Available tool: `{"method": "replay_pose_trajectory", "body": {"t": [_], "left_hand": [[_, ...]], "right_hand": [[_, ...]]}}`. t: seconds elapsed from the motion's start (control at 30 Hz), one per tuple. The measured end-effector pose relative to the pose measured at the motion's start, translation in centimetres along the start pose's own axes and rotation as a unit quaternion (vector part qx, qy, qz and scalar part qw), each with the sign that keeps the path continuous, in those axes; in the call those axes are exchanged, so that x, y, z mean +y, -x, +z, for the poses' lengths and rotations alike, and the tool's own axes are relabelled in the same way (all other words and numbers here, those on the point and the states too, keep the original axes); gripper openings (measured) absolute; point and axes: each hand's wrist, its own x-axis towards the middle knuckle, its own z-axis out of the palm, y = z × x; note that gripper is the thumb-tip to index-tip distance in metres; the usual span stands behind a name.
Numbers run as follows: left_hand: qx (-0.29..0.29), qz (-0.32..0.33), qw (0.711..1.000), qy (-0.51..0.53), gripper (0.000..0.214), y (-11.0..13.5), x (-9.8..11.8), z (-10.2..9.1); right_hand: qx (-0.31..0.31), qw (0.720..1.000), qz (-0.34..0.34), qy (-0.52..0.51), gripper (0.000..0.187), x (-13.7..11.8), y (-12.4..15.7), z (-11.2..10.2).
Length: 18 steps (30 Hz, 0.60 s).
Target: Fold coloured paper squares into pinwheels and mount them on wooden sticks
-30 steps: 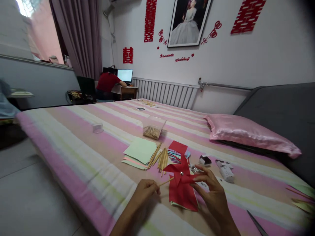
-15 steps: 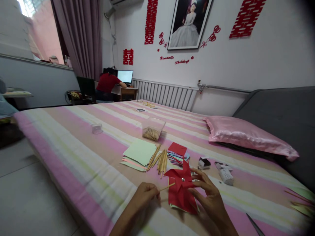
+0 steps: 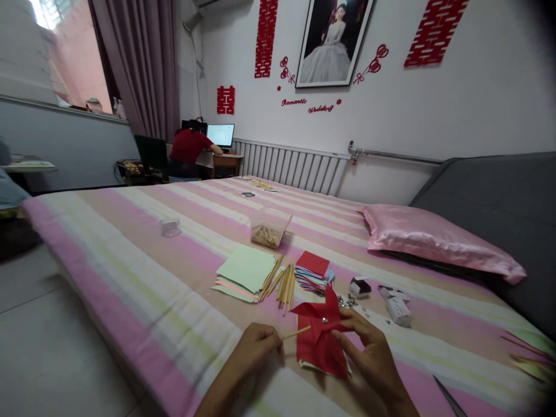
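Observation:
My left hand (image 3: 256, 347) is closed in a pinch on a thin wooden stick (image 3: 297, 332) that points right toward a red paper pinwheel (image 3: 321, 339). My right hand (image 3: 371, 359) grips the pinwheel's right side, fingers curled on the paper. A small metal pin shows at the pinwheel's centre (image 3: 324, 319). Both hands hover just above the striped bed cover (image 3: 143, 272) near its front edge.
Behind the hands lie a pile of sticks (image 3: 282, 282), green and pink paper sheets (image 3: 245, 269), a stack of coloured squares (image 3: 313, 270), a clear box of sticks (image 3: 269, 227) and a stapler (image 3: 395, 304). A pink pillow (image 3: 434, 243) lies right. A person in red (image 3: 189, 145) sits at a far desk.
The pinwheel and both hands have shifted slightly; the stick tip has come closer to the pinwheel's centre. The view has tilted a little.

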Motion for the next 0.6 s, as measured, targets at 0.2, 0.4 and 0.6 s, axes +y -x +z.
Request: {"method": "replay_pose_trajectory", "body": {"t": [0.2,0.4,0.6], "left_hand": [[0.016,0.005,1.000,0.003,0.025,0.2,0.5,-0.1],[0.081,-0.030,0.994,0.063,0.022,0.1,0.5,0.1],[0.130,0.042,0.985,0.109,0.029,1.9,-0.3,0.2]], "right_hand": [[0.023,1.000,0.011,-0.017,0.014,0.3,0.0,0.0],[0.230,0.964,0.088,-0.104,0.043,0.5,0.2,1.0],[0.408,0.877,0.250,-0.041,0.056,0.0,5.1,3.2]]}}
